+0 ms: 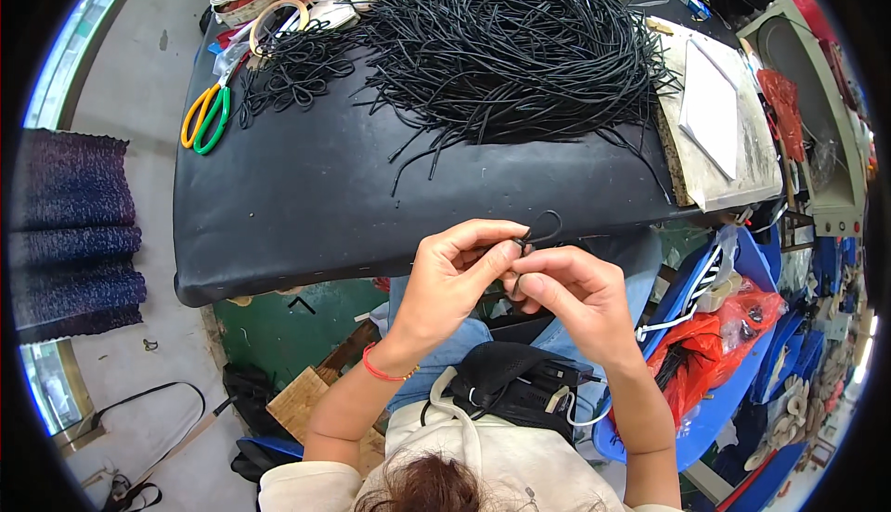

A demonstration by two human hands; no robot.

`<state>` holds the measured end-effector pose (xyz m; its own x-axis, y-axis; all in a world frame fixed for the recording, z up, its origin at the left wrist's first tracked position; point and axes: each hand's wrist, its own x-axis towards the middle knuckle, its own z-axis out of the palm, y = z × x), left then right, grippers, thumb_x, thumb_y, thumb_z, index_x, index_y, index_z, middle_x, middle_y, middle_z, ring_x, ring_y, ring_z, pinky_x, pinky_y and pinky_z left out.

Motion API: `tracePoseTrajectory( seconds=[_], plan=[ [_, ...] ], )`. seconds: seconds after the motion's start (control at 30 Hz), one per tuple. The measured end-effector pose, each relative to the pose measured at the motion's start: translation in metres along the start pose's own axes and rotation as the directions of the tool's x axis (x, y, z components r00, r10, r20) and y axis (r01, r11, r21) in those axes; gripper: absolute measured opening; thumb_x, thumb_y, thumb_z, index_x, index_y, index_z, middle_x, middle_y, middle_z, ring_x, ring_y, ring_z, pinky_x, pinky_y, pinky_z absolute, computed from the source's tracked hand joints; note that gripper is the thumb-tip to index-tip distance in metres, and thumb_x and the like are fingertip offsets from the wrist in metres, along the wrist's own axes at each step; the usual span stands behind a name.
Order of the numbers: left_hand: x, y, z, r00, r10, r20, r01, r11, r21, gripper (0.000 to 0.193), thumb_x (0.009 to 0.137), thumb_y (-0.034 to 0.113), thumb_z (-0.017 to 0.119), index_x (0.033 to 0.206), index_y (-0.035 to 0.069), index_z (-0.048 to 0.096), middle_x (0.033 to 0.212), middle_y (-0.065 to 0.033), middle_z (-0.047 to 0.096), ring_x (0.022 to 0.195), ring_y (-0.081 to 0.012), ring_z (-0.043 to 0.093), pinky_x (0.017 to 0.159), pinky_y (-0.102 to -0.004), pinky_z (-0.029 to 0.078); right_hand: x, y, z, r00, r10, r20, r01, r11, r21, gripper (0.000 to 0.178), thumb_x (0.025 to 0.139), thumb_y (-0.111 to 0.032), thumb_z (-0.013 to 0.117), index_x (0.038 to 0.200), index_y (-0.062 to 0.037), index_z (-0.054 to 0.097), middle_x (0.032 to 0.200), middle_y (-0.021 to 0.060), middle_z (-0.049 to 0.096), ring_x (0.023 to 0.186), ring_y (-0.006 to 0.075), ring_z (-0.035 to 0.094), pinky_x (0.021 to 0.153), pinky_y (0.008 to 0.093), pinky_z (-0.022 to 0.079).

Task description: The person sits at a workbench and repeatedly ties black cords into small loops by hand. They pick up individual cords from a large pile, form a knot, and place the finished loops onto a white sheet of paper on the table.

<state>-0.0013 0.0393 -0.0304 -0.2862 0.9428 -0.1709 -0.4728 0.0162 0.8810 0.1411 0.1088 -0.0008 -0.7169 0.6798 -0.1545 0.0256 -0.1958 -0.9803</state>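
Observation:
Between my two hands, just off the table's near edge, is a thin black cord (548, 216) bent into a small loop that stands above the fingertips. My left hand (461, 271) pinches it between thumb and forefinger. Close against it, my right hand (571, 289) grips the same cord, its thumb and fingers pressed together. How the cord runs inside the fingers is hidden. Farther off lies a large heap of loose black cords (520, 48), a few ends trailing toward me. A smaller bunch of looped black cords (295, 71) rests left of the heap.
Scissors (206, 117) with yellow and green handles lie at the black table's (288, 206) left side. A white pad (710, 108) sits on a board (756, 164) at right. Beside my right arm stands a blue bin (691, 452) with red plastic bags (691, 349).

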Motion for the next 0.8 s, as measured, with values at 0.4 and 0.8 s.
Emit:
tracePoseTrajectory(
  seconds=[0.4, 0.8],
  plan=[
    [-0.007, -0.019, 0.022, 0.923, 0.311, -0.226, -0.308, 0.950, 0.048, 0.027, 0.081, -0.004, 0.061, 0.106, -0.001, 0.053, 0.093, -0.0093, 0.062, 0.085, -0.0107, 0.060, 0.077, -0.0244, 0.049, 0.008, 0.009, 0.011, 0.936, -0.204, -0.288, 0.106, 0.940, -0.324, 0.015, 0.081, -0.009, 0.066, 0.081, 0.0000, 0.054, 0.067, 0.0007, 0.058, 0.054, 0.0021, 0.049, 0.047, 0.0185, 0.039],
    [-0.010, 0.008, 0.007, 0.997, 0.047, 0.063, -0.070, 0.903, 0.424, 0.045, 0.077, -0.005, 0.061, 0.117, 0.002, 0.043, 0.091, -0.0088, 0.064, 0.086, -0.0118, 0.060, 0.078, -0.0257, 0.048, 0.019, 0.002, -0.010, 0.992, 0.078, -0.098, -0.082, 0.996, -0.034, 0.014, 0.085, -0.014, 0.061, 0.087, -0.0005, 0.060, 0.079, 0.0000, 0.057, 0.071, 0.0041, 0.051, 0.061, 0.0194, 0.041]
  ],
)
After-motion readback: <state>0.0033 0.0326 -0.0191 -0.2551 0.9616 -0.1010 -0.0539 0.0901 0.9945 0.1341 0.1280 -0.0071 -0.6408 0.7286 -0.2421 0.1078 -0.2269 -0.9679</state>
